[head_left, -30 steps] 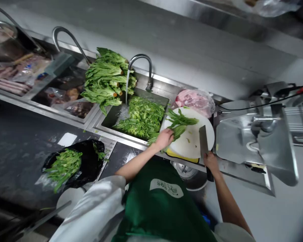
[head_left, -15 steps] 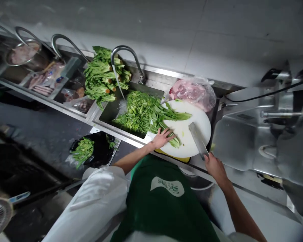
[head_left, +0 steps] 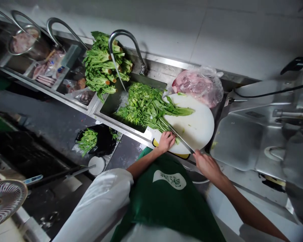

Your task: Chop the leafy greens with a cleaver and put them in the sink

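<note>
My right hand (head_left: 207,165) is closed round the handle of a cleaver (head_left: 182,138), whose blade stands edge-down against a bunch of leafy greens (head_left: 161,123) on the round white cutting board (head_left: 202,121). Close beside the blade, my left hand (head_left: 166,141) has its fingers curled over the stalk end of the greens, near the board's front edge. Another stalk of greens (head_left: 183,111) lies farther back on the board. Cut greens (head_left: 137,107) are heaped in the sink (head_left: 108,109) at the board's left.
Water runs from a curved faucet (head_left: 126,32) into the sink. Whole greens (head_left: 103,67) are piled at its back left. Bagged meat (head_left: 198,85) sits behind the board. Below on the floor is a black bag (head_left: 106,141) with greens. Metal equipment (head_left: 237,141) stands right.
My left hand has drawn back from lying spread on the greens to a curled grip at their near end. The cleaver has swung left from the bare board onto the greens.
</note>
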`<state>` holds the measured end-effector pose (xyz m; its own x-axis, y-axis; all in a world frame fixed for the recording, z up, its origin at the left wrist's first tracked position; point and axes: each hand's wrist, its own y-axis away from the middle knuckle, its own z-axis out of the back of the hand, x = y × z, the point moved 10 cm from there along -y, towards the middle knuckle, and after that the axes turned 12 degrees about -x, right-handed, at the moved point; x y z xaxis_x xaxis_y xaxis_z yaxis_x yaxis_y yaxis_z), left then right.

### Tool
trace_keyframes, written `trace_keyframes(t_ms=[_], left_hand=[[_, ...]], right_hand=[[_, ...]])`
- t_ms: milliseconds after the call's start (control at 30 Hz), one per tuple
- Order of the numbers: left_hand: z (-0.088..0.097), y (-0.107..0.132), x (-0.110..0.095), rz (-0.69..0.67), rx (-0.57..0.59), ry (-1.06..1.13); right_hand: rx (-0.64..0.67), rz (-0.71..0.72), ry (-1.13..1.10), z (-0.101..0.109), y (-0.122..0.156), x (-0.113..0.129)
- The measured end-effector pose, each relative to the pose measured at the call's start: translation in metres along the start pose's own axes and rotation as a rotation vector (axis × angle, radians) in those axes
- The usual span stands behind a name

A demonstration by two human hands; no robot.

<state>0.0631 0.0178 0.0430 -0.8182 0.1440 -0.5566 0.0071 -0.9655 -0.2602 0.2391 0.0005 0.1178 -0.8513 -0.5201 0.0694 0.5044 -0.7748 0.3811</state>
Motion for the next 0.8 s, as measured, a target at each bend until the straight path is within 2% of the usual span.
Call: trace_keyframes(t_ms=[167,333,433,533,633,800], left_hand=[[0.013,-0.002,-0.003,-0.059,-0.163,0.11],[0.018,0.008,0.001,-0.1,-0.185,0.145],[0.024,0.022,0.006,-0.146,-0.183,0.134],[0.027,0.034,0.01,-0.168,-0.162,0.093],[0.026,0.037,0.009,-0.142,-0.15,0.067],[0.019,0.035,0.006,-0.106,-0.138,0.095]], right_hand=[[0.042,0.008,-0.038,-0.006,-0.015,-0.004],[0.071,-0.012,-0.107,-0.026,-0.044,0.009],[0.074,-0.033,-0.093,-0.034,-0.048,0.011],[0.075,-0.046,-0.048,-0.033,-0.032,0.004],[0.091,-0.062,-0.016,-0.03,-0.003,-0.001],[0.145,-0.055,-0.014,-0.027,0.035,0.008]])
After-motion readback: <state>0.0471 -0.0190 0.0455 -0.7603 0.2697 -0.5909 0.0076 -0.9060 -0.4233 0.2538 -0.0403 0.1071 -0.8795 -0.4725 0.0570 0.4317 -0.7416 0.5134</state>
